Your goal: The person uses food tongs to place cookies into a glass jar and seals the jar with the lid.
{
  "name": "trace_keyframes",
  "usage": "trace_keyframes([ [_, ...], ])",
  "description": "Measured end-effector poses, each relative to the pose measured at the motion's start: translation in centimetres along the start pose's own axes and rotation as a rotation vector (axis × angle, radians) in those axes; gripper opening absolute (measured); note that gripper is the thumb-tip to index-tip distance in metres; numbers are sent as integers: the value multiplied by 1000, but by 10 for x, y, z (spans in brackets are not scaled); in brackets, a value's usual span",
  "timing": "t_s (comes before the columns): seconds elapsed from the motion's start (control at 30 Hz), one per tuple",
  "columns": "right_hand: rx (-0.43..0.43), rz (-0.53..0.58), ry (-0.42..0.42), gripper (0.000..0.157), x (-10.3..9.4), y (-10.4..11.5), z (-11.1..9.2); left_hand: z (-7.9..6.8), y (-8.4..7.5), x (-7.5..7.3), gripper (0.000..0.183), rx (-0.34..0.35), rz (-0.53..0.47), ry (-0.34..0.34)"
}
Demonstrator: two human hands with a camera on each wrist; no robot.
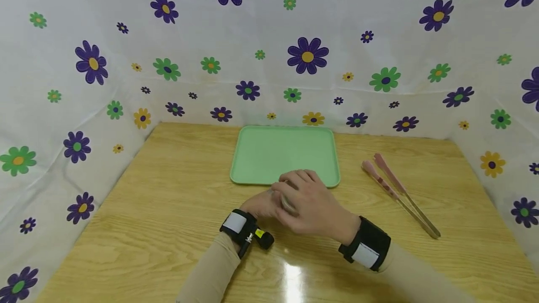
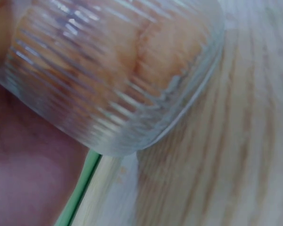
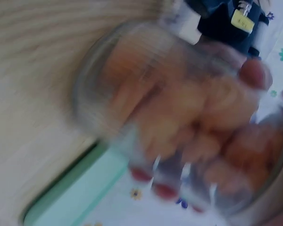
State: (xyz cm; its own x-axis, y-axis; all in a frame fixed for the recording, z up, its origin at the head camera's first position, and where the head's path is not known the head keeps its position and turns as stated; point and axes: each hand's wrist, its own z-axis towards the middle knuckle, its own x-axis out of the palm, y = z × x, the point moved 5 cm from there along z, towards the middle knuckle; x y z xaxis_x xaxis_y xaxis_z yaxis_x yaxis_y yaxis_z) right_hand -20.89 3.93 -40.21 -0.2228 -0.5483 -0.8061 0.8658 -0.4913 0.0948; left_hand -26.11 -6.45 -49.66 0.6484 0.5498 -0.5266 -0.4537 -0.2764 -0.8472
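Note:
A clear ribbed jar [image 2: 118, 80] with rounded orange-brown pieces inside is held tilted between both hands above the front of the table. My left hand [image 1: 260, 205] grips it round the side; in the right wrist view its thumb lies over one side and fingertips show below. Curled over the other end of the jar, my right hand [image 1: 311, 205] holds it and hides most of it in the head view. The jar's round base points to the upper left in the right wrist view, where motion blurs it.
A light green tray [image 1: 286, 153] lies at the back middle of the wooden table [image 1: 168, 191], just beyond the hands. Pink-tipped tongs [image 1: 408, 198] with metal arms rest spread on the right. A flower-patterned cloth [image 1: 261, 32] encloses the back and sides.

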Motion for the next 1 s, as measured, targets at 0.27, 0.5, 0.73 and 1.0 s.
trace_keyframes([
  [0.27, -468, 72, 40, 33, -8, -11, 0, 6, -6, -1, 81, -23, -77, 46],
  [0.5, -627, 132, 100, 21, 2, -16, -2, 4, -33, -1, 59, 44, -242, 114],
  [0.73, -507, 135, 92, 11, 7, -15, -3, 5, -10, 4, 70, -56, -181, 46],
  [1.0, -419, 126, 84, 11, 6, -10, -1, 2, -3, 6, 80, 4, -239, 18],
])
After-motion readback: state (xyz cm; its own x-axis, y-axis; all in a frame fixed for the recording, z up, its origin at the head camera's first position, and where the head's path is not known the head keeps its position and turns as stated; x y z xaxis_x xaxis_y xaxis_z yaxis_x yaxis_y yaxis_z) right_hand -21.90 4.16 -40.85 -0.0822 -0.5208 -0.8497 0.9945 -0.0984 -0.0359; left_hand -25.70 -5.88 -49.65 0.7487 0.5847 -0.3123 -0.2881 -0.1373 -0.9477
